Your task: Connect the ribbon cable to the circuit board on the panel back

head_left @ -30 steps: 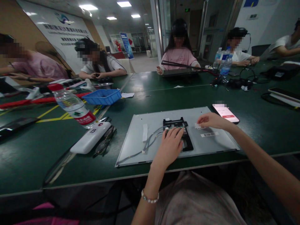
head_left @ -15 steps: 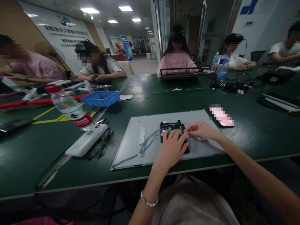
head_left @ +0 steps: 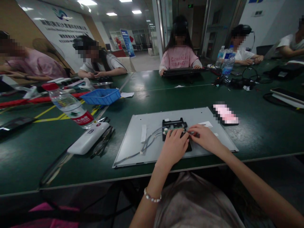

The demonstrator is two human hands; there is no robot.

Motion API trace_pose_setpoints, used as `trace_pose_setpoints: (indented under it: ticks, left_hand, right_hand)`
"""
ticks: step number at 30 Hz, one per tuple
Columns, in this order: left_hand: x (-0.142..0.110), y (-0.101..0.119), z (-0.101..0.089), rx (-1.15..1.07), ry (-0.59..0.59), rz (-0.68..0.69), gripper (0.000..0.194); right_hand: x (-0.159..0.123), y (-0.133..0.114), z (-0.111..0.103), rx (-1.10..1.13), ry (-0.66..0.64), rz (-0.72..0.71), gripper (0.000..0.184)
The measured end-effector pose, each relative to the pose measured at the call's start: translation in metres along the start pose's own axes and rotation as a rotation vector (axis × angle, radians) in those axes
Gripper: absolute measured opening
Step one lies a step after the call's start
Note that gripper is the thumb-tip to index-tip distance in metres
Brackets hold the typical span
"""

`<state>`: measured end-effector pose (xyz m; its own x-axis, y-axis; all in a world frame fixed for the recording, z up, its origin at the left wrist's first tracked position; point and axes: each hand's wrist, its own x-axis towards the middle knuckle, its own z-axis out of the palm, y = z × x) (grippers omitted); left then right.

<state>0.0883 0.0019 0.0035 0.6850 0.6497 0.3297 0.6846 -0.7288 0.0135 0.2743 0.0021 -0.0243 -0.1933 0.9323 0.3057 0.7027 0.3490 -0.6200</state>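
A flat grey metal panel (head_left: pixel 133 139) lies on the table before me. On its middle rests a black plastic frame (head_left: pixel 174 122) with a green circuit board (head_left: pixel 176 129) in it. My left hand (head_left: pixel 174 144) lies across the near part of this frame, fingers stretched over the board and hiding much of it. At the frame's right edge, my right hand (head_left: pixel 205 137) has thumb and fingertips pinched together; what lies between them is too small to make out. Grey cables (head_left: pixel 150 144) with a white connector (head_left: pixel 165 130) run leftward from the board over the panel.
Left of the panel stand a water bottle (head_left: pixel 71 107), a white power bank (head_left: pixel 87 139), eyeglasses (head_left: pixel 103 142) and a blue tray (head_left: pixel 102 96). A phone (head_left: pixel 225 114) lies to the right. Several people sit around the green table (head_left: pixel 152 98); one opposite holds a black panel (head_left: pixel 182 72).
My left hand's fingers have drawn closer together over the board. My right hand has shifted slightly lower, baring a white label on the panel. The person opposite has lowered the black panel.
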Motion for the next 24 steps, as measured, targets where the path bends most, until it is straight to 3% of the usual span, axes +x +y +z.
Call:
trace_pose_setpoints:
  ticks: [5, 9, 12, 18, 21, 24]
  left_hand:
    - [0.0, 0.002, 0.001, -0.005, -0.005, -0.01, 0.029]
    - [0.0, -0.008, -0.01, -0.037, 0.028, -0.045, 0.04]
    - [-0.007, -0.036, -0.025, -0.055, 0.073, -0.141, 0.038]
    - [-0.036, -0.117, -0.047, -0.121, 0.152, -0.421, 0.04]
    - [-0.044, -0.144, -0.047, -0.2, 0.089, -0.482, 0.044]
    - [-0.045, -0.158, -0.041, -0.27, -0.042, -0.468, 0.047]
  right_hand:
    - [-0.013, -0.004, 0.007, -0.025, 0.097, 0.012, 0.026]
    - [-0.018, -0.002, 0.006, 0.024, 0.181, 0.023, 0.026]
    - [-0.021, -0.003, 0.004, 0.024, 0.179, 0.028, 0.025]
    - [-0.025, -0.007, 0.003, 0.005, 0.187, 0.041, 0.025]
    - [-0.027, -0.009, 0.004, 0.0, 0.193, 0.047, 0.025]
    - [-0.027, -0.008, 0.005, -0.008, 0.207, 0.049, 0.026]
